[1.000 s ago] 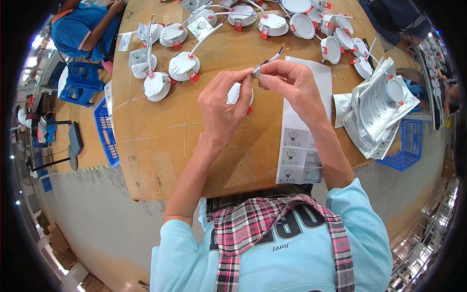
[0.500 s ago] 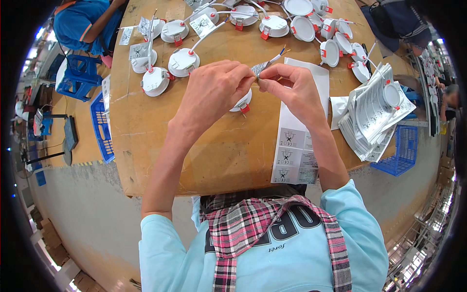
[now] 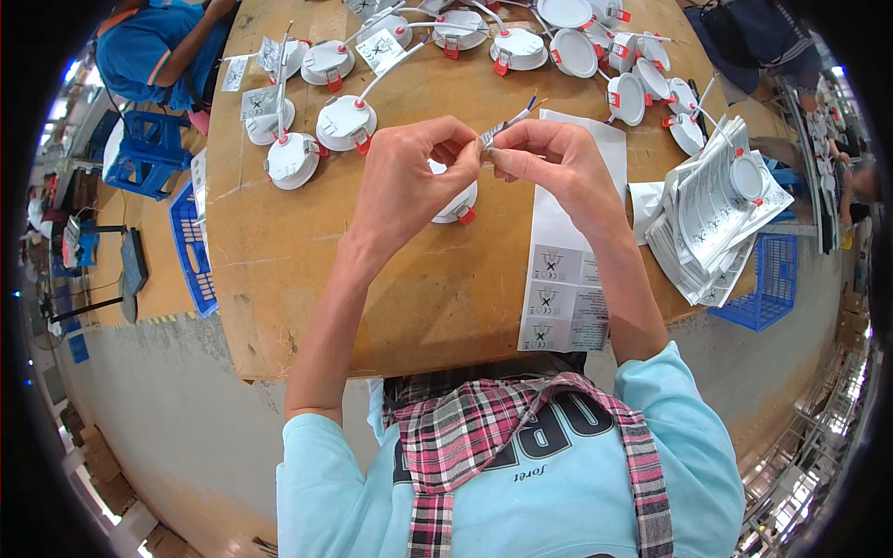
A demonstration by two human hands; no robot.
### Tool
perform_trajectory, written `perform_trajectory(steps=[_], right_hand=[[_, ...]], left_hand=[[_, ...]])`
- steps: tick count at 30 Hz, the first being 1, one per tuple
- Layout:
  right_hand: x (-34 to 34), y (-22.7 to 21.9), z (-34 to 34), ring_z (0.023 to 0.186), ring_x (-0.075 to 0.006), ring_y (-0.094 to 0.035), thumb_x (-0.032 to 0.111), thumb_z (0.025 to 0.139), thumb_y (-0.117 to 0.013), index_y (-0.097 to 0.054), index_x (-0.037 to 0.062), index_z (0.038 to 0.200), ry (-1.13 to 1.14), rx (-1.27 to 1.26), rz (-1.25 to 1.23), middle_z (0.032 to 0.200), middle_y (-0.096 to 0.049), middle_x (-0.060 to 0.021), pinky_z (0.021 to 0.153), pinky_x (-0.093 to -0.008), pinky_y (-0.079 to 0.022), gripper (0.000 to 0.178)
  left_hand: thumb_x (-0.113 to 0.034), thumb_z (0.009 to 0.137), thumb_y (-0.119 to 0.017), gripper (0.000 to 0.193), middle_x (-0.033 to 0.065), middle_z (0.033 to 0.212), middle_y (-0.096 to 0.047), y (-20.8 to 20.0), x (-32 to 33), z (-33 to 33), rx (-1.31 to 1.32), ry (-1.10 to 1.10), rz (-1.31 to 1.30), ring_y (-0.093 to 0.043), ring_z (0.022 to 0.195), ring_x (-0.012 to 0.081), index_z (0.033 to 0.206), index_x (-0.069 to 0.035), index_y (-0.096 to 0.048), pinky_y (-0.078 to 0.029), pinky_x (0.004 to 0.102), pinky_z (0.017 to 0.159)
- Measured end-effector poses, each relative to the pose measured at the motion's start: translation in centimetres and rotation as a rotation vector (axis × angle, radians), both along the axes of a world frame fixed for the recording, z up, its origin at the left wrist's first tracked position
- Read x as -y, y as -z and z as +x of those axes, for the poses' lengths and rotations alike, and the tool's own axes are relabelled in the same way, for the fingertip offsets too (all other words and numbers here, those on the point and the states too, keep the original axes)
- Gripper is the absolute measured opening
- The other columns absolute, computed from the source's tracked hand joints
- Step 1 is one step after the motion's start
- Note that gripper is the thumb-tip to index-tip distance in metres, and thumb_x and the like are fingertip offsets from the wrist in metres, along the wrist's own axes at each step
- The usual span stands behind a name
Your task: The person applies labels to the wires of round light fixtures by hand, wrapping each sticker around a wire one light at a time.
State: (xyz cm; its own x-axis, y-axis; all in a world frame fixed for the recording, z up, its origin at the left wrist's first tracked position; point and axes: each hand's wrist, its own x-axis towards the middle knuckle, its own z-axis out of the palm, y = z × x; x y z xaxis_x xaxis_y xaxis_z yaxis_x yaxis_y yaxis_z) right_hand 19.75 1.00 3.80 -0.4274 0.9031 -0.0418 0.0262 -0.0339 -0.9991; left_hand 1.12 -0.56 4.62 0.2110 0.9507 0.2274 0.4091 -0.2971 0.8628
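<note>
Rolled over since half a second ago, the left hand (image 3: 414, 177) now shows its thumb side where its back was uppermost, and the silver label (image 3: 489, 137) looks narrower and more closely wrapped. From where I stand, the work is at a big brown table (image 3: 307, 279), scuffed and patched with clear tape, above a grey floor (image 3: 205, 418). Beyond its left edge are a blue stool (image 3: 149, 149) and a person in a blue shirt (image 3: 139, 51). White round lamps (image 3: 346, 123) crowd its far side.

One blue basket (image 3: 193, 256) stands by the table's left edge, another blue basket (image 3: 772, 279) low on the right; I can't make out what either holds. Near the latter lies a heap of printed paper (image 3: 698, 232), a lamp (image 3: 747, 179) on top.

Both hands are closed in a fingertip pinch, the right hand (image 3: 563, 167) meeting the left at the label on a white cable (image 3: 517, 117). The cable's bare-ended wires poke up beyond the fingers, above the table. Another lamp (image 3: 454, 206) sits just under the left hand, partly hidden.
</note>
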Motion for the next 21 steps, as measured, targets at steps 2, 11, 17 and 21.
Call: perform_trajectory(steps=[2,11,17,21], right_hand=[[-0.05,-0.14,0.16,0.078,-0.0115,-0.063,0.012,0.083,-0.063,-0.065,-0.0050,0.094,0.003,-0.002,0.007,0.081,-0.065,-0.0066,0.072,-0.0243,-0.049,0.021],[-0.11,-0.23,0.32,0.083,-0.0120,-0.063,0.012,0.084,-0.061,-0.063,-0.0057,0.097,0.012,-0.019,0.008,0.088,-0.064,-0.0069,0.074,-0.0246,-0.050,0.022],[-0.39,-0.36,0.51,0.081,-0.0107,-0.060,0.011,0.082,-0.062,-0.062,-0.0044,0.093,-0.005,0.018,0.037,0.084,-0.062,-0.0050,0.073,-0.0244,-0.048,0.019],[-0.57,-0.44,0.96,0.079,-0.0095,-0.057,0.016,0.081,-0.062,-0.061,-0.0033,0.090,-0.033,0.009,0.035,0.083,-0.061,-0.0037,0.074,-0.0239,-0.045,0.022]], left_hand=[[-0.009,0.081,-0.061,0.012,0.0090,0.068,-0.067,-0.10,-0.02,0.05,0.025,-0.004,-0.027,-0.064,0.063,0.0128,0.081,0.002,-0.066,-0.050,0.0269,0.059],[-0.010,0.083,-0.061,0.014,0.0097,0.071,-0.067,-0.47,-0.34,0.02,0.022,0.041,-0.005,-0.064,0.065,0.0141,0.084,0.003,-0.066,-0.050,0.0277,0.062],[-0.009,0.083,-0.061,0.013,0.0092,0.071,-0.067,0.02,-0.04,0.59,0.049,0.006,-0.010,-0.064,0.065,0.0159,0.086,0.002,-0.066,-0.051,0.0299,0.063],[-0.010,0.088,-0.056,0.021,0.0088,0.098,-0.065,0.04,-0.69,0.67,0.089,0.044,0.050,-0.061,0.089,0.0147,0.106,-0.001,-0.061,-0.047,0.0308,0.079]])
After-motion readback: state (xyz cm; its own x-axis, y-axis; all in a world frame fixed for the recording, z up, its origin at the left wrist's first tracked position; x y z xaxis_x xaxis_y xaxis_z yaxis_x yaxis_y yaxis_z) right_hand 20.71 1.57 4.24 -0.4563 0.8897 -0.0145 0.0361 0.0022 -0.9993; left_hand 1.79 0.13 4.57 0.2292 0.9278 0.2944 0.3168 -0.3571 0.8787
